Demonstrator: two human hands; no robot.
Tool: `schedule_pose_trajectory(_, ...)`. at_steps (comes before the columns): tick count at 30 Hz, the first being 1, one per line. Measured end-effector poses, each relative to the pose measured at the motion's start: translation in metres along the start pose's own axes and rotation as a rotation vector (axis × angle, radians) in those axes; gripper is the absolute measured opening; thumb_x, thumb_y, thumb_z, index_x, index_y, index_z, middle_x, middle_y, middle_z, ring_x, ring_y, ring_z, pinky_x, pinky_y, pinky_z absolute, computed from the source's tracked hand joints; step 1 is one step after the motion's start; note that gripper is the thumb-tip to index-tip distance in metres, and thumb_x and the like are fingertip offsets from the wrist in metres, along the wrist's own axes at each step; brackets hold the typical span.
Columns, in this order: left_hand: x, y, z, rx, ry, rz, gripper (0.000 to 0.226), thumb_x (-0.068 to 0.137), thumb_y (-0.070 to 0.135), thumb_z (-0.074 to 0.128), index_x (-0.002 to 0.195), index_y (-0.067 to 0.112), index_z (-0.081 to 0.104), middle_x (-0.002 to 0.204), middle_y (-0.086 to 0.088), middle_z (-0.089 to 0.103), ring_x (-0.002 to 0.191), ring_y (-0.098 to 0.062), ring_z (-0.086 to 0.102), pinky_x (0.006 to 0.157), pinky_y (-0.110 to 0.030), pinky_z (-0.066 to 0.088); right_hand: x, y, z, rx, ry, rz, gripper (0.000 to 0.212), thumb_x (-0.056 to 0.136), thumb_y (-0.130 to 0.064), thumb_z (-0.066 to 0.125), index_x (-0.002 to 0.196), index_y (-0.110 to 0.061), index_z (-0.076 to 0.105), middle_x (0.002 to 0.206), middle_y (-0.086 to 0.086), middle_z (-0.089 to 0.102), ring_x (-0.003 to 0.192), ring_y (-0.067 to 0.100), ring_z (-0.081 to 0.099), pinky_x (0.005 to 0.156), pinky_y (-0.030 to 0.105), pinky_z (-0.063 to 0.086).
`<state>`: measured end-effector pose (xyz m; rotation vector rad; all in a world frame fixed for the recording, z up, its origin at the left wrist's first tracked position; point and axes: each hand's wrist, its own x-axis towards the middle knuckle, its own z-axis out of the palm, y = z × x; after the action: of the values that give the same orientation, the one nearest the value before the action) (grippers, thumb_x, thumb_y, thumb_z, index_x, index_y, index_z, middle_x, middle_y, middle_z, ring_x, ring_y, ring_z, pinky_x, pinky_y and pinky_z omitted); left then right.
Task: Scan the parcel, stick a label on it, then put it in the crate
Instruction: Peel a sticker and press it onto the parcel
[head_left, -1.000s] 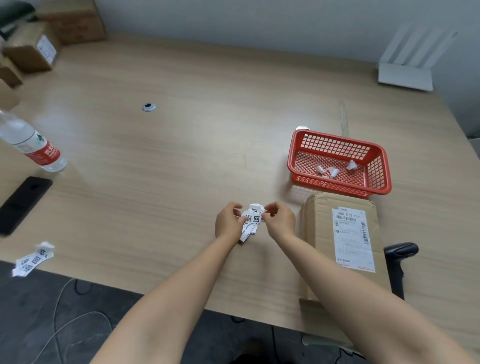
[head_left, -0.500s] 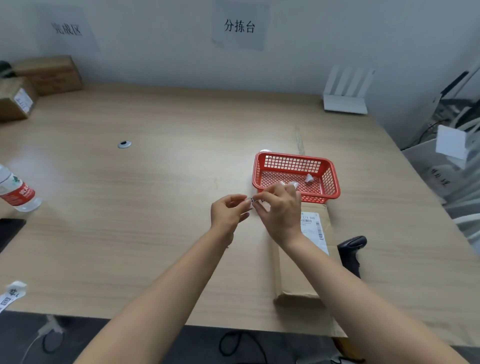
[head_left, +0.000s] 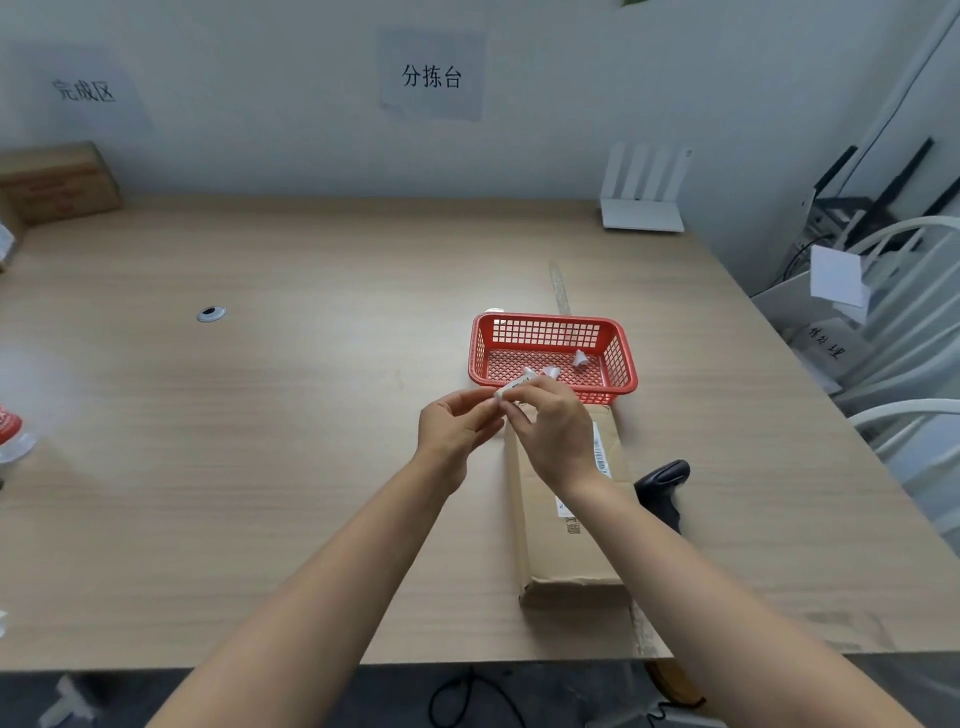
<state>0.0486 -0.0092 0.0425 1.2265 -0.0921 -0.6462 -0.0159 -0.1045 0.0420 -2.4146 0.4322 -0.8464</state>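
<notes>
Head view, the only one I have. My left hand (head_left: 457, 431) and right hand (head_left: 550, 436) meet above the tabletop (head_left: 291, 415), just in front of the near rim of the red basket (head_left: 553, 353). Both are pinched on a small white label (head_left: 511, 387): the left fingertips grip its near end, the right thumb and forefinger are closed on the far end. It is too small for me to tell whether the backing is partly off.

The parcel (head_left: 563, 545), a flat brown carton, lies on the tabletop close to the near edge, toward the right, its far end almost touching the basket. My right wrist hides part of its top. It already carries a printed shipping label (head_left: 600, 452) along its right side. The black scanner (head_left: 662, 486) lies just beside the parcel on the right. A few white scraps (head_left: 579, 358) sit in the basket, which I take to be peeled backings.

I judge the step in hand to be peeling the label before sticking it. To do it well I would hold the backing firmly in one hand and draw the sticker off slowly with the other, touching only a corner so the glue stays clean and the sticker does not curl onto itself. Then I would lay it on bare cardboard left of the shipping label, not across the barcode, one edge down first, and smooth it flat. The backing can drop in the basket.
</notes>
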Motion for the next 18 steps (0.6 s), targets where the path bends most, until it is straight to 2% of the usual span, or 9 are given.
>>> schedule_pose_trajectory(2, 0.001, 0.001, 0.003, 0.031, 0.003, 0.032, 0.013, 0.084, -0.002, 0.059, 0.095, 0.0, 0.065, 0.086, -0.009, 0.067, 0.077, -0.018, 0.066, 0.066, -0.016, 0.058, 0.001, 0.0, -0.003, -0.01, 0.032, -0.019, 0.007, 0.077, -0.012, 0.069, 0.082, -0.009, 0.073, 0.082, 0.009, 0.073, 0.08, 0.028, 0.065, 0.078, 0.04, 0.053)
schedule_pose_trajectory(6, 0.003, 0.005, 0.009, 0.06, 0.011, 0.071, 0.011, 0.083, -0.003, 0.06, 0.09, 0.004, 0.065, 0.088, -0.01, 0.067, 0.08, -0.021, 0.066, 0.067, -0.017, 0.059, 0.004, 0.0, -0.008, -0.032, 0.056, -0.021, 0.008, 0.077, -0.013, 0.068, 0.082, -0.009, 0.072, 0.081, 0.011, 0.073, 0.079, 0.031, 0.065, 0.073, 0.036, 0.052)
schedule_pose_trajectory(9, 0.004, 0.006, 0.012, 0.082, 0.004, 0.088, 0.011, 0.083, -0.001, 0.061, 0.084, 0.008, 0.067, 0.089, -0.011, 0.067, 0.083, -0.024, 0.066, 0.069, -0.02, 0.059, 0.006, 0.001, -0.009, -0.068, 0.066, -0.052, 0.009, 0.077, -0.015, 0.067, 0.083, -0.01, 0.072, 0.079, 0.013, 0.073, 0.076, 0.032, 0.065, 0.064, 0.036, 0.052)
schedule_pose_trajectory(13, 0.002, 0.008, 0.017, 0.071, -0.03, 0.106, 0.014, 0.084, -0.002, 0.059, 0.077, 0.008, 0.065, 0.081, -0.011, 0.066, 0.073, -0.017, 0.067, 0.067, -0.016, 0.058, 0.008, 0.002, -0.012, -0.09, 0.091, -0.059, 0.009, 0.078, -0.015, 0.066, 0.082, -0.01, 0.072, 0.075, 0.012, 0.072, 0.071, 0.03, 0.064, 0.056, 0.036, 0.051)
schedule_pose_trajectory(18, 0.001, 0.008, 0.019, 0.099, -0.092, 0.093, 0.009, 0.085, 0.0, 0.058, 0.085, 0.0, 0.067, 0.081, -0.01, 0.067, 0.073, -0.014, 0.069, 0.069, -0.016, 0.058, 0.008, 0.006, -0.019, -0.1, 0.083, -0.083, 0.012, 0.079, -0.018, 0.062, 0.081, -0.01, 0.071, 0.077, 0.009, 0.072, 0.073, 0.029, 0.065, 0.056, 0.034, 0.049)
